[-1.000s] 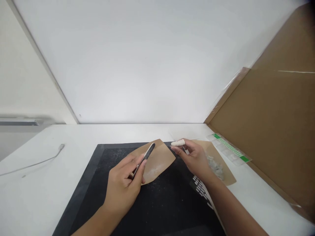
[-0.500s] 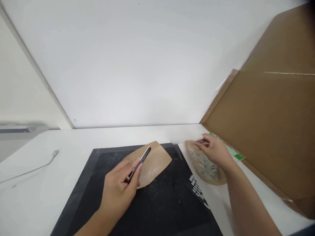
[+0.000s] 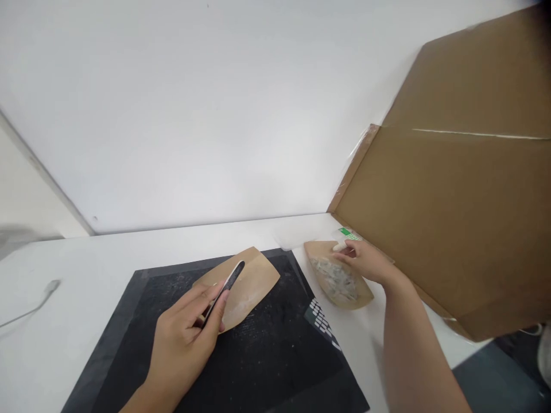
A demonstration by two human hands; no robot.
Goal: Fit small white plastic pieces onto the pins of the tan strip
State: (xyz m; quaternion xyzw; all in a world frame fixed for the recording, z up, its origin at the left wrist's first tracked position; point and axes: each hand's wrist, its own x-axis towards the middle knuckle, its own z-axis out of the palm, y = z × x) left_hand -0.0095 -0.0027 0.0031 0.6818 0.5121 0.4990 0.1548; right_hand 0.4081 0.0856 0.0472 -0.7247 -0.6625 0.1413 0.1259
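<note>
My left hand point(image 3: 185, 332) is closed around a slim black tool point(image 3: 232, 278) with a pale edge, its rounded end pointing up and right. Behind it, a brown paper tray point(image 3: 258, 275) lies on a black mat point(image 3: 267, 367). On the right, my right hand point(image 3: 365, 261) pinches a small white piece point(image 3: 339, 247), whose kind I cannot make out. It hovers over a second brown paper tray point(image 3: 361, 297) that contains pale, shredded-looking bits point(image 3: 336, 279).
A clear plastic piece point(image 3: 295, 236) lies behind the mat, and a clear packet with green print point(image 3: 345, 232) sits past my right hand. Tall cardboard point(image 3: 451, 201) stands along the right side. At the left a thin cable point(image 3: 47, 292) rests on the white table point(image 3: 107, 249).
The view has swung to the right, so everything sits further left. My right hand has shifted slightly, showing the white piece more clearly. My left hand still holds the black tool.
</note>
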